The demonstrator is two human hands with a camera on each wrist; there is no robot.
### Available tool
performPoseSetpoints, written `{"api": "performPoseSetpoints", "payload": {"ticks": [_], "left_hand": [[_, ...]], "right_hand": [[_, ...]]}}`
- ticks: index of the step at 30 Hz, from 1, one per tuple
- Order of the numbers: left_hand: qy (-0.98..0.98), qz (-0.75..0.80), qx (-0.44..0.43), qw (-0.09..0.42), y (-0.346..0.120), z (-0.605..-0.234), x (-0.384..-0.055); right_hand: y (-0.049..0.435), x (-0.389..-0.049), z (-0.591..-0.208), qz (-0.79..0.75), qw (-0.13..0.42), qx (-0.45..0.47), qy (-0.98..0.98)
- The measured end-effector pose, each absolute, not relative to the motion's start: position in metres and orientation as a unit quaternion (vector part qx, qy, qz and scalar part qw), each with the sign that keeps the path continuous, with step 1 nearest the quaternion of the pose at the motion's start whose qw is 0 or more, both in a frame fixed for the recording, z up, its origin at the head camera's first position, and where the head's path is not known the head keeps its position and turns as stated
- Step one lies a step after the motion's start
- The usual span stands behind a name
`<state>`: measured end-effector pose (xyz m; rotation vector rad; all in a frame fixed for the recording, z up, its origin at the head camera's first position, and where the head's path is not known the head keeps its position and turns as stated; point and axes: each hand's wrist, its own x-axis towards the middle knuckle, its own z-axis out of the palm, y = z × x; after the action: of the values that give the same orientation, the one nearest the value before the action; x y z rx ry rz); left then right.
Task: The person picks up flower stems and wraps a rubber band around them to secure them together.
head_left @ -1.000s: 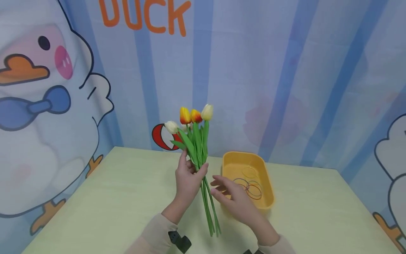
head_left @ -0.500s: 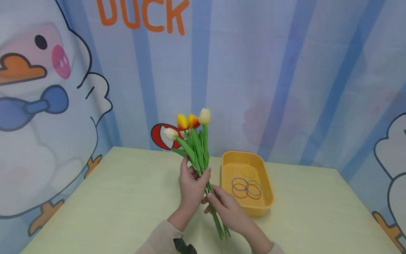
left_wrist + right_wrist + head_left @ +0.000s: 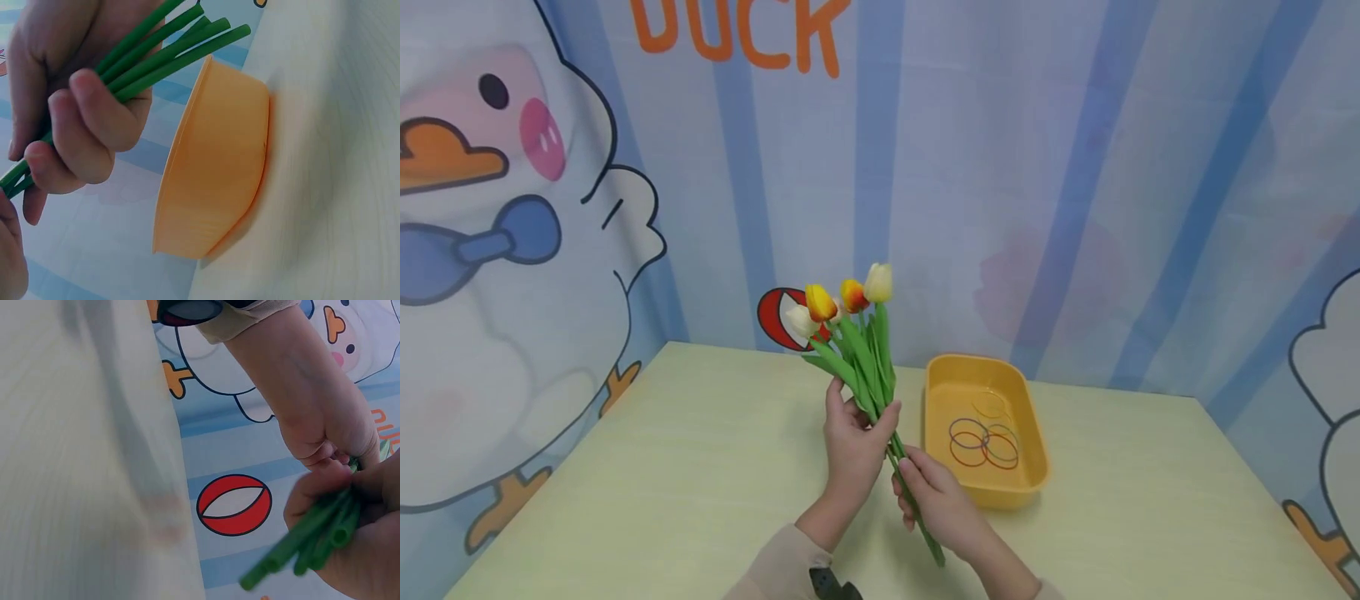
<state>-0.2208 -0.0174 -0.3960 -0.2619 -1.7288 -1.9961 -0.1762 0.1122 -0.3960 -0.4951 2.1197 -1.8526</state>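
In the head view, a yellow tub sits on the pale table. The flowers are to the left of the tub, held up in two hands. Their tops are white, yellow and orange-red. The green stems slant down to the near left of the tub. The left hand is left of the tub and grips the stems just under the leaves. The right hand is at the near left corner of the tub and grips the stems lower down. Thin bands in red, blue, green and yellow lie in the tub. Behind the tub hangs a blue cloth, with a red and white ball and a big duck on it, both left of the tub.

In the left wrist view, the tub shows from its side. The right hand's fingers curl round the stems. The bit of hand at the low left edge may be the left hand.

In the right wrist view, the right hand is close up, holding the stems. The stem ends poke out. The left hand is just behind it.
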Motion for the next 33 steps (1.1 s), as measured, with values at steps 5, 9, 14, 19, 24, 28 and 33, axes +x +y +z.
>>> {"api": "performPoseSetpoints", "payload": {"ticks": [5,9,14,19,24,28,33], "left_hand": [[-0.644,-0.724,-0.083,0.231,-0.017,-0.396,-0.221],[-0.655,-0.720,-0.078,0.215,-0.018,-0.395,-0.220],[-0.664,-0.720,-0.072,0.190,-0.021,-0.395,-0.220],[-0.674,-0.718,-0.067,0.162,-0.024,-0.394,-0.219],[-0.675,-0.725,-0.061,0.120,-0.030,-0.389,-0.218],[-0.680,-0.726,-0.053,0.091,-0.037,-0.386,-0.218],[-0.691,-0.717,-0.076,0.046,-0.044,-0.383,-0.216]], "right_hand": [[0.111,-0.176,-0.400,-0.647,0.127,-0.153,0.736],[0.111,-0.175,-0.403,-0.625,0.084,-0.155,0.761],[0.111,-0.175,-0.406,-0.587,0.040,-0.158,0.793],[0.111,-0.176,-0.405,-0.549,0.018,-0.155,0.821],[0.114,-0.176,-0.402,-0.529,0.007,-0.156,0.834],[0.118,-0.175,-0.400,-0.521,-0.008,-0.159,0.839],[0.123,-0.174,-0.398,-0.517,-0.032,-0.162,0.840]]}}
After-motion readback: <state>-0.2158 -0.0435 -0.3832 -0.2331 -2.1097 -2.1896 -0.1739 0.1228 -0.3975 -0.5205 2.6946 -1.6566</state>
